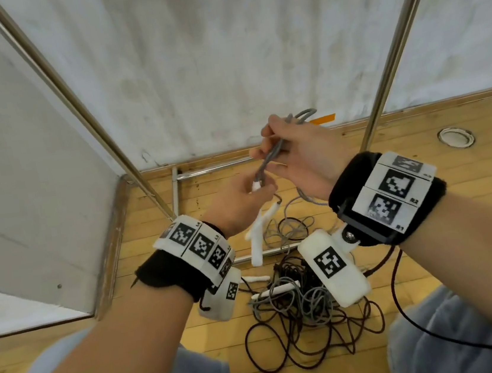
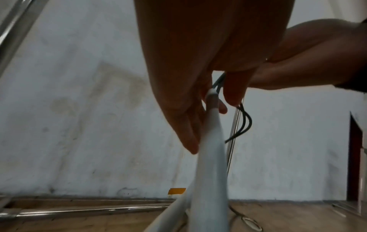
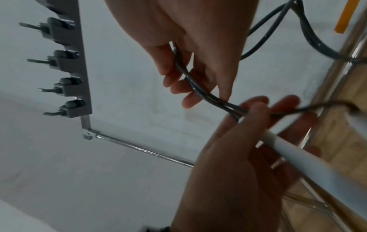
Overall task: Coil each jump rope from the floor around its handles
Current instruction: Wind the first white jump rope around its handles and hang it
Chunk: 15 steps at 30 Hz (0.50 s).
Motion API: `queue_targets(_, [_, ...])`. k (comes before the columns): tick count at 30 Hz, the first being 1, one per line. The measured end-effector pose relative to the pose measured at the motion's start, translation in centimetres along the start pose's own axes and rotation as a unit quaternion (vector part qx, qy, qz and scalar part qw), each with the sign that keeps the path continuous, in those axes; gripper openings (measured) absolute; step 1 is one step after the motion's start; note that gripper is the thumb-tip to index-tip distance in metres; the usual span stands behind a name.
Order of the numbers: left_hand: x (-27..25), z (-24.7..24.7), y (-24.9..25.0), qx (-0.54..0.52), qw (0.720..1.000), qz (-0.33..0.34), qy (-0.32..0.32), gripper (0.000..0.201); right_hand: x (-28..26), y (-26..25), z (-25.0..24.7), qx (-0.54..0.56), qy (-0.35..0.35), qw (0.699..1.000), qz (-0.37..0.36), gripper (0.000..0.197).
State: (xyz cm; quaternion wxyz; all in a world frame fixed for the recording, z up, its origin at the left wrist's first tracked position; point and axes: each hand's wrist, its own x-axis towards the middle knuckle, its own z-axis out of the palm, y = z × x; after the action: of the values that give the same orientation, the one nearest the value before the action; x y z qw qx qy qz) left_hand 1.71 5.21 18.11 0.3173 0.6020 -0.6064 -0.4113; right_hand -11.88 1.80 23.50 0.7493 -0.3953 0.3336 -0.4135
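While the left hand (image 1: pixel 240 199) pinches two white handles (image 1: pixel 258 231) at their tops, the right hand (image 1: pixel 293 152) at one o'clock grips doubled grey rope (image 1: pixel 269 158); coiling looks barely begun, and more ropes (image 1: pixel 309 311) lie tangled at six o'clock.

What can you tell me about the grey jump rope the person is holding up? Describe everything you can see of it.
The grey jump rope is a thin, smooth-looking cord with two white tapered handles that look like plastic. The left hand pinches the handles' top ends, where the cord enters, so they hang downward. The right hand grips a doubled length of cord that loops out above its fingers. The rest trails down to the tangled ropes on the wooden floor. It is not yet coiled.
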Motion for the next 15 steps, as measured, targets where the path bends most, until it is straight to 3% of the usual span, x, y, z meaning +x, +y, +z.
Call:
queue_targets(4, [-0.7, 0.5, -0.3, -0.015, 0.999, -0.033, -0.014, 0.018, 0.0, -0.3, -0.8, -0.072, 0.022, 0.997, -0.029, 0.024])
queue_targets(8, [-0.9, -0.5, 0.0, -0.122, 0.990, -0.036, 0.052, 0.015, 0.2, 0.8, -2.1, -0.153, 0.021, 0.988, 0.016, 0.032])
queue_targets(10, [-0.7, -1.2, 0.4, -0.166, 0.981, -0.049, 0.082, 0.015, 0.0, 1.5, -2.4, -0.244, -0.027, 0.968, 0.047, 0.018])
queue_targets(12, [-0.5, -1.9, 0.7, -0.192, 0.976, -0.056, 0.092, 0.015, -0.1, 2.3, -2.6, -0.352, -0.058, 0.931, 0.073, 0.018])
queue_targets(15, [-0.5, -2.3, 1.0, -0.208, 0.973, -0.049, 0.082, 0.017, -0.4, 3.4, -2.6, -0.377, -0.067, 0.919, 0.097, 0.019])
